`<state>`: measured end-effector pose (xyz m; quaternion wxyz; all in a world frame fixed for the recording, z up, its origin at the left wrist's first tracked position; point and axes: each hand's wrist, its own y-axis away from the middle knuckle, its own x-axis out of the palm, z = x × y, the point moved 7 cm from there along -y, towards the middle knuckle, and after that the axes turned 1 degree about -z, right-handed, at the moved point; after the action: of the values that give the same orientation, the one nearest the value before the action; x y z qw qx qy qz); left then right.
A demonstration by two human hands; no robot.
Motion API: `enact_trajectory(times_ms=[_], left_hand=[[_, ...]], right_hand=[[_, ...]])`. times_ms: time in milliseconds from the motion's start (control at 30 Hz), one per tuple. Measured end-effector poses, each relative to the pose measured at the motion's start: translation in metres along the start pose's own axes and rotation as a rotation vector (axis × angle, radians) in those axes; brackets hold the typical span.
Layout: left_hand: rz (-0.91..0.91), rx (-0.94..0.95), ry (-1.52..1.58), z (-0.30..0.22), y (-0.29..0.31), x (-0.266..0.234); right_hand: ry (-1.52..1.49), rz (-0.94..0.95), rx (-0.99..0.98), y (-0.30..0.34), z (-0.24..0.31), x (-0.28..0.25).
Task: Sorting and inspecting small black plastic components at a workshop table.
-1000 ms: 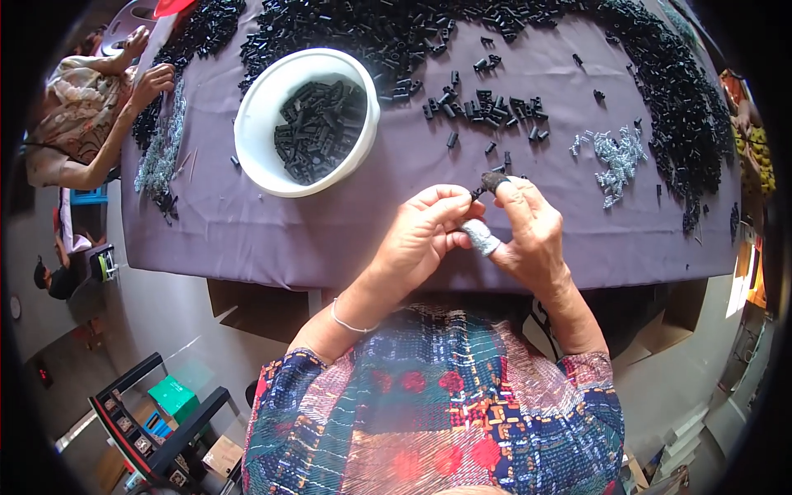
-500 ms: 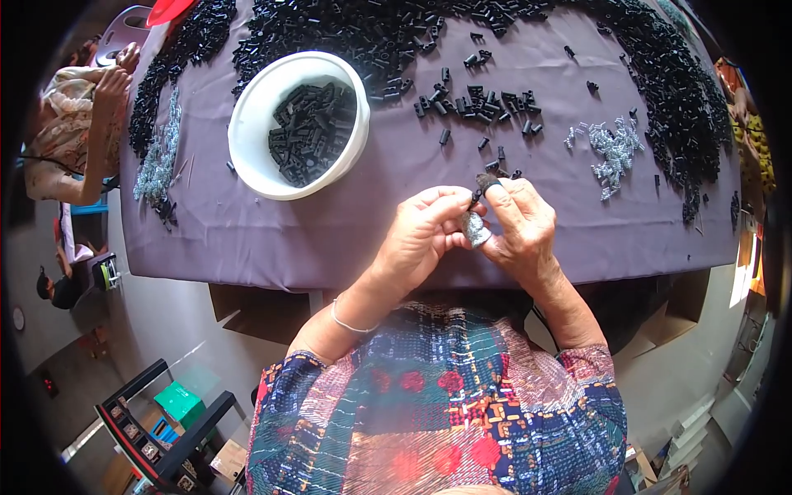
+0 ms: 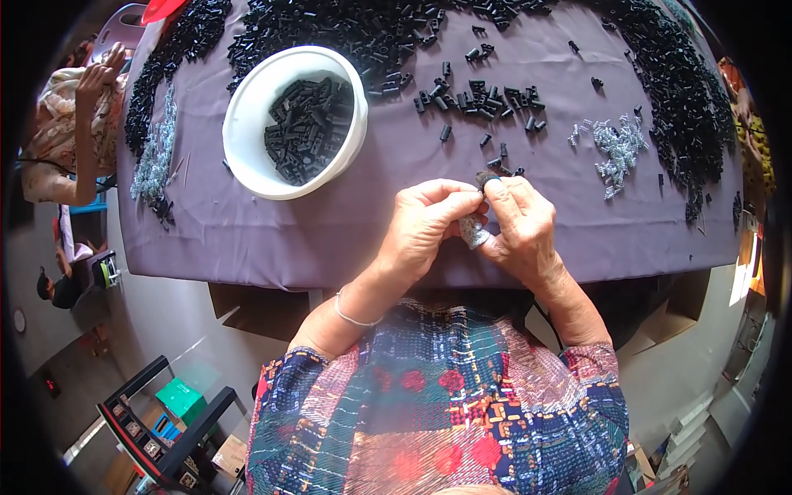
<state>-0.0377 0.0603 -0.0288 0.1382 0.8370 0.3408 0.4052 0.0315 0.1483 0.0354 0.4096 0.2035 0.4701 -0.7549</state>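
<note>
My left hand [image 3: 419, 227] and my right hand [image 3: 525, 219] meet over the near part of the table, both with fingers pinched together. A small black part sits between their fingertips, now almost hidden by them. A grey speckled wrap [image 3: 473, 231] shows between the hands, seemingly around a finger. On my right index finger is a dark wrap [image 3: 487, 178]. Just beyond the fingertips lie a few loose black tube pieces [image 3: 502, 157]. To the left stands a white bucket [image 3: 234, 132] partly filled with black tube pieces [image 3: 305, 128].
Black pieces [image 3: 330, 29] are heaped along the far side of the purple-grey tablecloth [image 3: 289, 239], with another heap [image 3: 685, 107] at right. Small clear or silvery pieces lie in a right pile [image 3: 619, 153] and a left pile [image 3: 157, 161]. Another person's arm [image 3: 87, 140] is at the left edge.
My left fingertips have moved slightly up and right, closing against my right fingers. The black part that showed between them is now mostly covered.
</note>
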Motion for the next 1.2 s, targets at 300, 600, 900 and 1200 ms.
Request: enact_trajectory(times_ms=[300, 600, 900, 1200], left_hand=[[0.049, -0.022, 0.094, 0.003, 0.002, -0.004], [0.052, -0.006, 0.030, 0.001, 0.001, -0.004], [0.153, -0.028, -0.270, 0.000, 0.010, -0.006], [-0.545, 1.132, -1.194, -0.144, 0.083, -0.007]], right_hand=[[-0.073, -0.013, -0.012, 0.000, -0.005, -0.002], [-0.071, -0.090, -0.083, 0.001, -0.006, -0.003], [-0.183, -0.001, -0.085, 0.003, 0.005, -0.001], [-0.069, -0.045, 0.254, 0.016, -0.062, -0.049]])
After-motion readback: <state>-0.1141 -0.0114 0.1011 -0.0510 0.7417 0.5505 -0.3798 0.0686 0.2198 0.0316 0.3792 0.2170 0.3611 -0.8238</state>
